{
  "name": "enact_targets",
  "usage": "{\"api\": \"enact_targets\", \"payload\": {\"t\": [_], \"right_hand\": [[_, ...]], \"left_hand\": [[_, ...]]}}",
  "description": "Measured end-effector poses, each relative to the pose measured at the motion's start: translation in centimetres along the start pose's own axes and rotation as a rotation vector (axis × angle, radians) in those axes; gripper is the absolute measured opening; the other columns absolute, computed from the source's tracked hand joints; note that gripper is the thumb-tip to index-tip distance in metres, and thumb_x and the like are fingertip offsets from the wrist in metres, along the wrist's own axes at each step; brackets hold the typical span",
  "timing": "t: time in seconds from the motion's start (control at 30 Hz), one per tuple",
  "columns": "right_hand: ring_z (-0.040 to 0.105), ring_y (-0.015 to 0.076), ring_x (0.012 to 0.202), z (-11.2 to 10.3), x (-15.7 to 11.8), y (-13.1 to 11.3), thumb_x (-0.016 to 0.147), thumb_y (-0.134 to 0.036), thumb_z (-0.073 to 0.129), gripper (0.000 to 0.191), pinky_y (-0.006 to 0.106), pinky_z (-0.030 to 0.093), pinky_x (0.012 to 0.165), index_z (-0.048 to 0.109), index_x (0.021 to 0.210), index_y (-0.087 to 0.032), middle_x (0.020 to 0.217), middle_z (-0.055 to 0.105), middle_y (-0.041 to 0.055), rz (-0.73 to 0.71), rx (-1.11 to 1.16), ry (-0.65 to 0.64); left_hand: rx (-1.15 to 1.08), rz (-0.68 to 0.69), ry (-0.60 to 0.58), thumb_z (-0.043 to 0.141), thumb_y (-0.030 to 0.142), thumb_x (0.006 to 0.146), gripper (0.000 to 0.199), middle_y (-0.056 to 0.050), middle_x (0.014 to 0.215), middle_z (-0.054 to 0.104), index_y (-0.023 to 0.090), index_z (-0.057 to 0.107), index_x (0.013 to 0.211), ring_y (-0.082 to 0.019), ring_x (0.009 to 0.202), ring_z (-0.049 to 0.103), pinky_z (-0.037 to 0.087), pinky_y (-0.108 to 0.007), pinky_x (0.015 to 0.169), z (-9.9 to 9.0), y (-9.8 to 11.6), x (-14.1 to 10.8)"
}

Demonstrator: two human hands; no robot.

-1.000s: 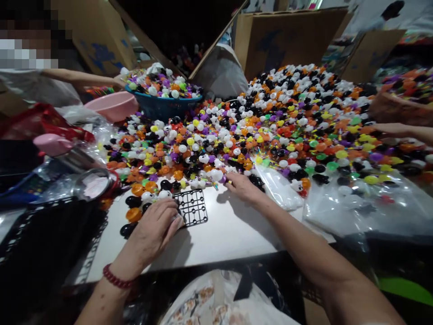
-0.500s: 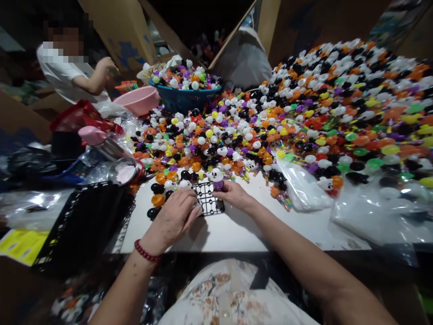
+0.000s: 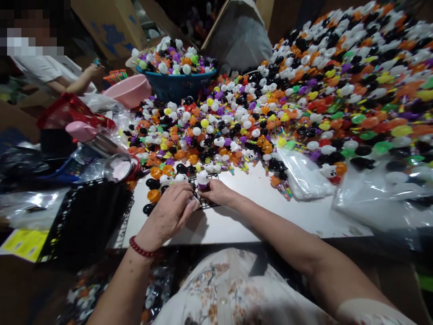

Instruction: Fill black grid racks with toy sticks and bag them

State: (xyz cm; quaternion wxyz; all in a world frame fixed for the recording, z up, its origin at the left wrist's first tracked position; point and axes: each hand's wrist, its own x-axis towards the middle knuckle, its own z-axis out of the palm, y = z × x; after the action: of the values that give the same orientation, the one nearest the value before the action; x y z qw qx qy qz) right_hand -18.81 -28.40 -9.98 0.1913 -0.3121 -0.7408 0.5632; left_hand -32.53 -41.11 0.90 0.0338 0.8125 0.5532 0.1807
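White-headed, purple-based plastic figure (image 3: 203, 179) is clamped in my right hand's (image 3: 220, 193) fingertips, above the black plastic lattice (image 3: 210, 205), head view. It lies at that nearer hand's ten o'clock, long axis roughly twelve to six, head toward twelve. My left hand (image 3: 172, 203) curls at its eight o'clock; whether it grips anything, I cannot tell.

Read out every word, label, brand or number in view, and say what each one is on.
No text can be read.
Yellow sheet: faint marks, too small and blurred to read.
Blue basin: small marks on its side, too blurred to read.
Cardboard box behind the basin: blue markings, not legible as words or numbers.
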Motion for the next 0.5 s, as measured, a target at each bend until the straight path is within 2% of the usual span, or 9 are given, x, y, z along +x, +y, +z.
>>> {"api": "enact_targets", "payload": {"t": [0.13, 0.3, 0.4, 0.5], "right_hand": [[0.059, 0.0165, 0.076, -0.2, 0.0, 0.3, 0.073, -0.02, 0.07, 0.016, 0.026, 0.045, 0.07, 0.066, 0.088, -0.015, 0.08, 0.066, 0.0001, -0.006, -0.011, 0.009], [0.061, 0.0188, 0.083, -1.0, -0.3, -1.1, 0.077, -0.014, 0.062, 0.021, 0.027, 0.045, 0.074, 0.066, 0.098, -0.016, 0.09, 0.07, 0.0032, -0.165, -0.161, -0.063], [0.061, 0.0194, 0.082, -1.5, -0.2, -1.8, 0.079, -0.015, 0.062, 0.021, 0.027, 0.044, 0.073, 0.066, 0.1, -0.016, 0.089, 0.071, 0.004, -0.152, -0.261, -0.098], [0.062, 0.019, 0.083, -1.6, 0.0, -2.0, 0.081, -0.015, 0.062, 0.021, 0.026, 0.044, 0.074, 0.067, 0.1, -0.017, 0.089, 0.07, 0.002, -0.157, -0.264, -0.141]], "left_hand": [[-0.015, 0.001, 0.0, 0.048, 0.017, 0.095, 0.014, -0.011, 0.119, 0.058, 0.019, 0.05, 0.108, -0.023, 0.121, 0.051, 0.043, -0.044, 0.104, 0.0, -0.1, 0.0], [-0.036, 0.002, 0.007, 0.049, 0.016, 0.094, 0.014, -0.011, 0.118, 0.058, 0.019, 0.051, 0.108, -0.023, 0.119, 0.051, 0.043, -0.043, 0.105, 0.0, -0.1, 0.2], [-0.035, -0.007, 0.0, 0.048, 0.018, 0.094, 0.014, -0.011, 0.118, 0.059, 0.019, 0.052, 0.108, -0.023, 0.117, 0.052, 0.044, -0.043, 0.103, -0.1, 0.0, 0.3], [-0.043, -0.013, 0.0, 0.047, 0.019, 0.095, 0.017, -0.011, 0.119, 0.059, 0.019, 0.052, 0.111, -0.024, 0.118, 0.052, 0.044, -0.044, 0.104, -0.1, 0.0, 0.1]]}}
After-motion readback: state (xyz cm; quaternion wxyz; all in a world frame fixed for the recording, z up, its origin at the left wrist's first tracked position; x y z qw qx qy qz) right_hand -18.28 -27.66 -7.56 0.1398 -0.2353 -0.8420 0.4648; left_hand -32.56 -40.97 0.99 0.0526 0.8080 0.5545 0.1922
